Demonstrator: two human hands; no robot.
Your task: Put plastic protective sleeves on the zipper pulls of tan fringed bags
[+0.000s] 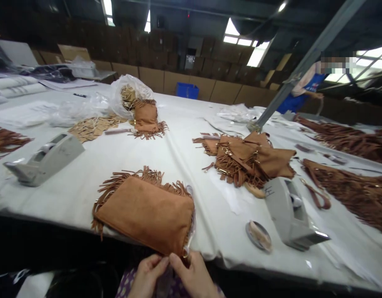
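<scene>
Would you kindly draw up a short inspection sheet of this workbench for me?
Surface: white-covered table, creased.
Job's things: fringed tan suede pouch at the table edge, clear plastic along its side.
Clutter: two grey tape dispensers, more fringed suede pieces, plastic bag.
Hands: left hand and right hand together at the pouch's corner; what they pinch is unclear.
Cables: nothing seen.
Surroundings: stacked cardboard boxes, blue crate, a co-worker.

Left hand point(148, 275), right hand point(192, 275), at fringed suede pouch point(144, 215)
</scene>
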